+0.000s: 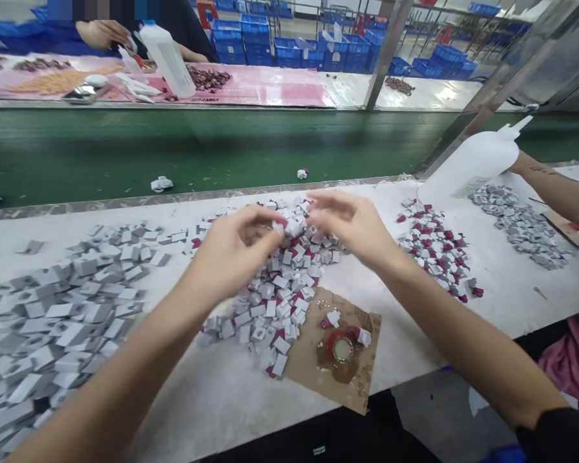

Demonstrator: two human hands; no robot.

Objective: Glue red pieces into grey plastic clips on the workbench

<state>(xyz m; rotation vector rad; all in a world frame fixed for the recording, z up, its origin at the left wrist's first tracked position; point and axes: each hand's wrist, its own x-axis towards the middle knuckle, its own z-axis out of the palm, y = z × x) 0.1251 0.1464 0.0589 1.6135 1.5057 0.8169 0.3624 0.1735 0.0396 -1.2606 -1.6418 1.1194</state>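
Note:
My left hand (pixel 244 247) hovers over the middle pile of small grey block-like pieces with dark-red parts (pixel 280 283). Its thumb and index finger close on a small grey piece (pixel 278 227), partly hidden by the fingertips. Facing it from the other side, my right hand (pixel 354 225) has bent fingers held apart at the pile's far end, and I see nothing gripped in it. Below the hands lies a piece of brown cardboard (pixel 309 360) bearing a red-rimmed bottle cap (pixel 342 348) and a few loose grey and red pieces.
A large heap of plain grey pieces (pixel 77 321) spreads at the left. To the right are a grey-and-red pile (pixel 434 247), a white squeeze bottle (pixel 473 161) and another person's arm (pixel 554 183). A green conveyor belt (pixel 231 145) runs behind; another person works beyond it.

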